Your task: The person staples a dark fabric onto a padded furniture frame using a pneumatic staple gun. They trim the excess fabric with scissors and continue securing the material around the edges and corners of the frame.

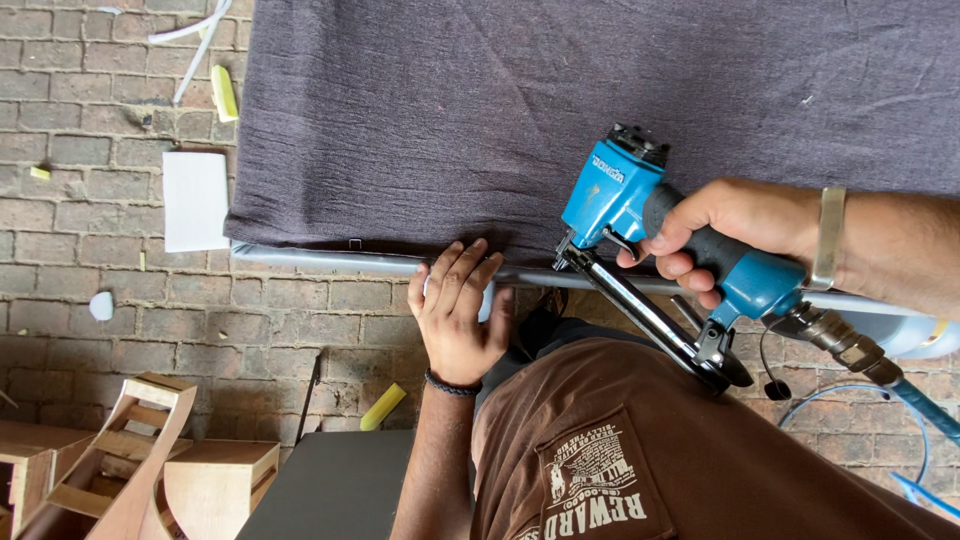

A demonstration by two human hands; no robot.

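Right hand (735, 225) grip clamped on blue pneumatic stapler (640, 215), nose at edge of dark fabric (520, 110); left hand (458, 310) fingers apart, flat, pressing fabric onto frame edge (330, 260)

Fabric (600, 90) lies over the frame edge (330, 260); left hand (458, 315) presses there, staple gun (650, 250) in right hand (735, 230) just right.

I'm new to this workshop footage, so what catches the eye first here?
The blue pneumatic staple gun, held in the right hand at centre right, its nose on the edge of the dark grey fabric. Beside it the left hand lies flat, fingers on that fabric edge. Wooden frame pieces sit on the brick floor, lower left.
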